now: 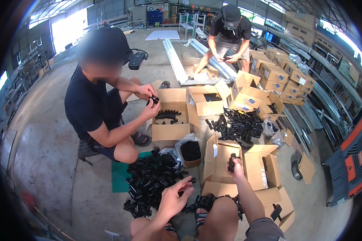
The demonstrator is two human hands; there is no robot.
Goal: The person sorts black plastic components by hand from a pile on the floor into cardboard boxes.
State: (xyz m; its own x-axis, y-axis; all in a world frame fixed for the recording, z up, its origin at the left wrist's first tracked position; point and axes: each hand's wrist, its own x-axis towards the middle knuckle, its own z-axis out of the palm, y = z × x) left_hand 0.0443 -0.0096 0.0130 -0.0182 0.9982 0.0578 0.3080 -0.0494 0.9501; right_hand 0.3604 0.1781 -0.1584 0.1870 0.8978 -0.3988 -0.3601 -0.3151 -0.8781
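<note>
Head view: Our right hand (pixel 237 168) has its fingers curled around a slim, elongated black part (pixel 231 162), which stands nearly upright above the open brown cardboard box (pixel 210 160). Our left hand (pixel 173 199) is empty, its thumb and fingers spread, beside the loose heap of glossy black parts (pixel 151 176) on the grey concrete floor (pixel 48 176).

To handle the part well, we judge that we should grip it around its body, steady the wrist and hold the forearm clear of the box flaps. The left hand should reach for single pieces, since those in the heap look likely to snag.

The held part is uniformly dark and looks like moulded plastic. Our grip hides its middle, so we cannot tell its full shape.
</note>
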